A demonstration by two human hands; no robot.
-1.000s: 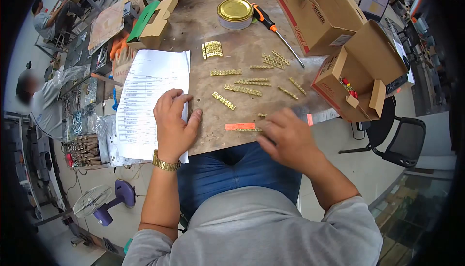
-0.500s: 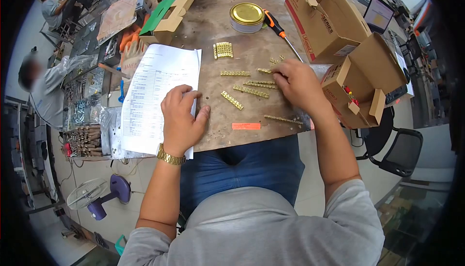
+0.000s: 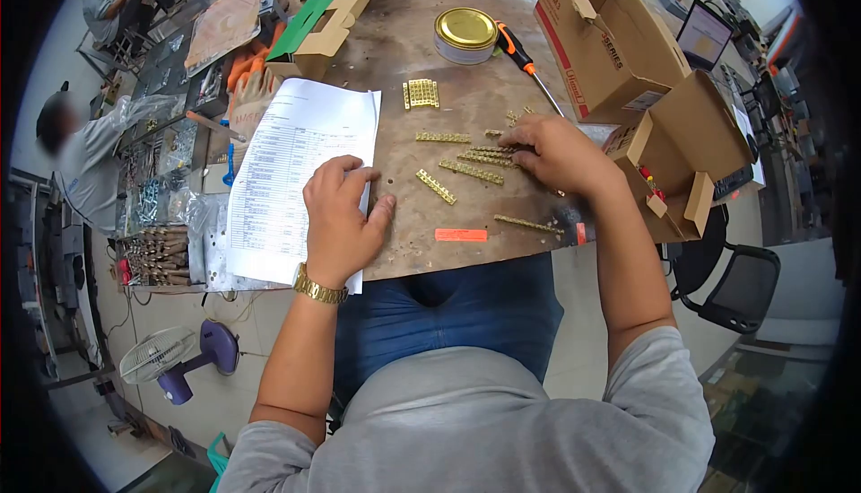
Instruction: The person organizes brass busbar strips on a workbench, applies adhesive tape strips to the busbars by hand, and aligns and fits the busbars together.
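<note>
While open left hand [image 3: 345, 224] touches one sheet [image 3: 291, 192], right hand [image 3: 560, 157] (grip curled, hold unclear) nears five-plus strips [image 3: 444, 138].

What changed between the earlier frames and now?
Right hand moved from the near edge, away from the body, to the strip cluster; its grip is unclear. A gold strip now lies right of the orange label; one overlapped it before. Left hand still on the paper; tin and screwdriver unmoved.
</note>
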